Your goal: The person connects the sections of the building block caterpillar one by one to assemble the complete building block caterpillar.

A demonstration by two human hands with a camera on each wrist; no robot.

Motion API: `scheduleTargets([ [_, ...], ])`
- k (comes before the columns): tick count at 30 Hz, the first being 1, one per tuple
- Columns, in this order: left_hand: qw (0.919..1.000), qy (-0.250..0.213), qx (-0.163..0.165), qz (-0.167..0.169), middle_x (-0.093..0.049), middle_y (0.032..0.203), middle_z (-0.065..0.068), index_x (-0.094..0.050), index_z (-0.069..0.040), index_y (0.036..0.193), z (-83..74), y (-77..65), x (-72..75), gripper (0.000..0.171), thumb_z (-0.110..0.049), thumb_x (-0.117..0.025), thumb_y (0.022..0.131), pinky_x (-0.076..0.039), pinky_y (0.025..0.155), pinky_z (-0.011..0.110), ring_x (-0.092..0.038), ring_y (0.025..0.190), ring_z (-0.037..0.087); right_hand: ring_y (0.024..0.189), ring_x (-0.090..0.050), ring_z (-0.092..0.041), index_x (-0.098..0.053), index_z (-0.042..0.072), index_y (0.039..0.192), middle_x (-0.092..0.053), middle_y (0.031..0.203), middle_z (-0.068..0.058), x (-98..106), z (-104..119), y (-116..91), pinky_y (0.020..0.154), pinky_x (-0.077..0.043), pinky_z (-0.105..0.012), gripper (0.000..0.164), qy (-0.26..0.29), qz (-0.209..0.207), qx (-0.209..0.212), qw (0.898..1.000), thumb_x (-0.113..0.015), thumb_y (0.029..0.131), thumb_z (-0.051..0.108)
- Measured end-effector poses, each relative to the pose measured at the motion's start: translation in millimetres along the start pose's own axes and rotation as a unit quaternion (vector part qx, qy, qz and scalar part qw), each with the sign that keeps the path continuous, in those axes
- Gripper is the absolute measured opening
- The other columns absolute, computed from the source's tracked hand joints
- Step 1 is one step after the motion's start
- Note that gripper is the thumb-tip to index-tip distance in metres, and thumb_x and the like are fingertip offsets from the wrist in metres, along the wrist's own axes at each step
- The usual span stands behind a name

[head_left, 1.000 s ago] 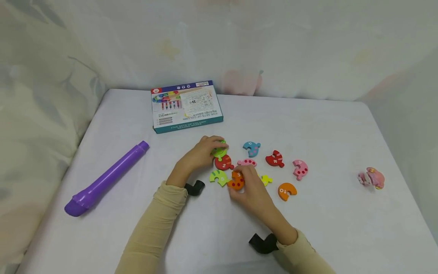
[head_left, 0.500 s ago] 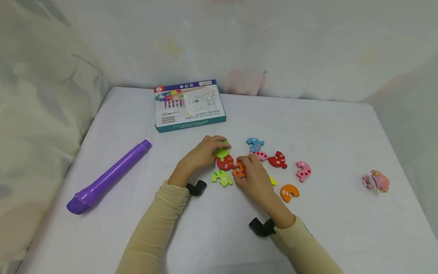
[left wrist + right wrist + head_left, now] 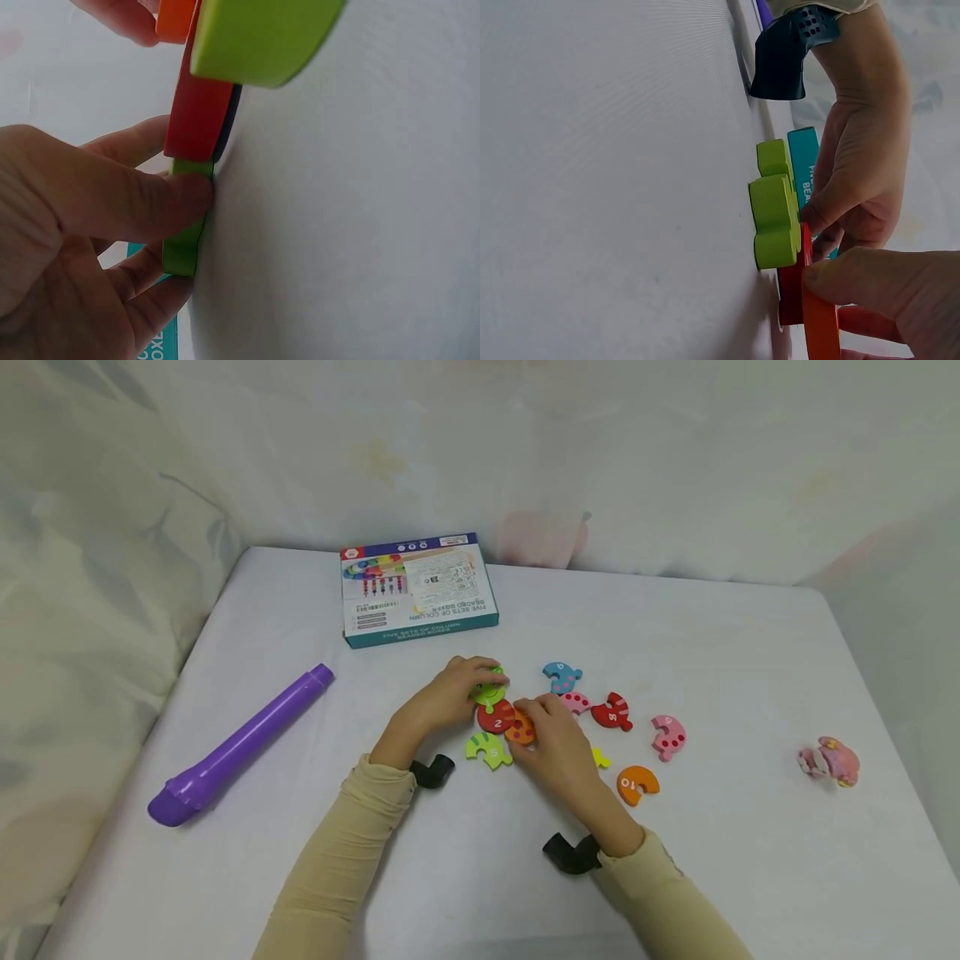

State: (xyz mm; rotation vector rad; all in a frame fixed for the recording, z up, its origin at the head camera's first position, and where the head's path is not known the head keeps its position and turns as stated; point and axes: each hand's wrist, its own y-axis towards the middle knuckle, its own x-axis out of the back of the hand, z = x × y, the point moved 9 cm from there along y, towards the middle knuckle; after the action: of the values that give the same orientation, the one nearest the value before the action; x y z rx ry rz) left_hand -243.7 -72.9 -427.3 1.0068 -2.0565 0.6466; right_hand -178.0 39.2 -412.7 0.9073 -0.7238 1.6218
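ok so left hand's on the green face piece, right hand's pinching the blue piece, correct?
No: in the head view, the right hand pinches the orange spotted piece, not the blue piece, which lies beyond it. The left hand is on the green face piece, as you say.

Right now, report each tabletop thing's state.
Green face: in left hand
Spotted orange: in right hand
Red 2: between those
Green 5: loose
Red 8: loose
Orange 10: loose
Right pink piece: loose
Blue piece: loose
Left pink piece: part hidden
Yellow piece: mostly hidden
Box: looks closed
Purple tube: lying
Figurine: lying
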Motion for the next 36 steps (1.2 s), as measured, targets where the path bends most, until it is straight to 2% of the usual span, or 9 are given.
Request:
scheduleTargets([
  [10, 1.0, 0.001, -0.002, -0.001, -0.045, 0.136, 0.006, -0.061, -0.016, 0.123, -2.3, 0.6, 0.8, 0.048, 0.008, -0.057, 0.081, -0.036, 0.101, 0.037, -0.038, 0.121, 0.026, 0.092, -0.052, -0.019, -0.058, 0.014, 0.118, -0.054, 0.106, -0.006, 1, 1, 2, 0.072, -0.052, -0.034, 0.052, -0.056, -0.003, -0.014, 0.998, -0.078, 0.072, 0.03],
  [17, 1.0, 0.002, -0.005, -0.003, -0.046, 0.135, 0.007, -0.061, -0.015, 0.123, -2.6, 1.0, 0.9, 0.048, 0.008, -0.057, 0.081, -0.036, 0.1, 0.037, -0.038, 0.12, 0.026, 0.093, -0.052, -0.02, -0.059, 0.013, 0.119, -0.055, 0.106, -0.006, -4, 0, 4, 0.075, -0.051, -0.034, 0.054, -0.089, 0.008, -0.017, 0.996, -0.077, 0.072, 0.033],
  [22, 1.0, 0.003, -0.001, -0.001, -0.045, 0.135, 0.006, -0.061, -0.016, 0.123, -0.3, 0.6, -0.7, 0.048, 0.008, -0.056, 0.081, -0.036, 0.101, 0.037, -0.038, 0.12, 0.026, 0.099, -0.052, -0.023, -0.059, 0.013, 0.122, -0.056, 0.11, -0.008, -2, -1, 5, 0.079, -0.05, -0.037, 0.057, -0.1, 0.027, 0.011, 0.995, -0.076, 0.073, 0.037],
  [26, 1.0, 0.002, -0.002, -0.001, -0.045, 0.136, 0.005, -0.061, -0.017, 0.123, 0.8, 1.3, -1.6, 0.049, 0.008, -0.056, 0.082, -0.036, 0.1, 0.036, -0.038, 0.119, 0.025, 0.105, -0.05, -0.028, -0.061, 0.013, 0.12, -0.055, 0.116, -0.01, 16, -11, 7, 0.085, -0.046, -0.042, 0.05, -0.102, 0.014, 0.049, 0.993, -0.076, 0.075, 0.029],
  [29, 1.0, 0.004, -0.004, 0.0, -0.046, 0.135, 0.005, -0.061, -0.017, 0.123, 1.0, 1.7, -2.0, 0.049, 0.008, -0.055, 0.082, -0.036, 0.1, 0.035, -0.039, 0.118, 0.025, 0.107, -0.048, -0.033, -0.063, 0.013, 0.116, -0.055, 0.117, -0.013, 31, -29, 9, 0.085, -0.044, -0.048, 0.042, -0.12, 0.005, 0.049, 0.991, -0.074, 0.077, 0.019],
  [32, 1.0, 0.006, -0.003, 0.003, -0.046, 0.135, 0.005, -0.061, -0.017, 0.123, 0.6, 1.5, -2.5, 0.049, 0.008, -0.055, 0.082, -0.036, 0.099, 0.034, -0.039, 0.117, 0.025, 0.104, -0.049, -0.036, -0.063, 0.012, 0.115, -0.054, 0.117, -0.016, 35, -42, 9, 0.084, -0.044, -0.051, 0.038, -0.131, 0.015, 0.043, 0.99, -0.072, 0.078, 0.013],
  [36, 1.0, 0.004, 0.001, 0.005, -0.045, 0.136, 0.005, -0.061, -0.017, 0.124, 0.4, 0.5, -2.4, 0.048, 0.008, -0.055, 0.083, -0.036, 0.099, 0.034, -0.039, 0.117, 0.024, 0.093, -0.053, -0.033, -0.062, 0.01, 0.116, -0.052, 0.112, -0.019, 34, -46, 10, 0.08, -0.048, -0.045, 0.039, -0.11, 0.026, 0.051, 0.992, -0.071, 0.078, 0.008],
])
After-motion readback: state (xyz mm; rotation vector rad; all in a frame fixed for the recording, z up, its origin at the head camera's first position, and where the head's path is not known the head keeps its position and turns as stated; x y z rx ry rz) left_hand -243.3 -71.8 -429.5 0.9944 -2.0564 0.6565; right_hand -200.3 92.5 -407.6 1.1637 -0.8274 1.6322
